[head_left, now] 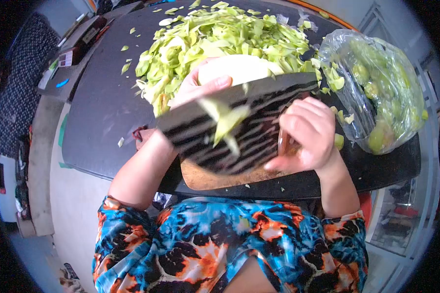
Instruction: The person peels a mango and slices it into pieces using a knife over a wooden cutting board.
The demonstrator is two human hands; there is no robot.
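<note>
My right hand [309, 131] is closed round the handle of a broad cleaver [200, 141], whose dark, streaky blade is raised at a slant. Pale green slivers [225, 122] cling to the blade or fall in front of it, blurred. Behind the blade, my left hand [200, 89] grips a large, pale, peeled vegetable [239, 68] with the thumb on its near side. Its lower part is hidden by the cleaver, and I cannot tell its kind. Below the blade lies a wooden cutting board [205, 180], mostly covered from view.
A big heap of pale green slices [181, 53] spreads over the far part of the dark table [98, 107]. On the right stands a clear plastic bag [401, 73] with green pieces inside. Loose scraps lie around the heap. A side shelf [58, 83] is at the left.
</note>
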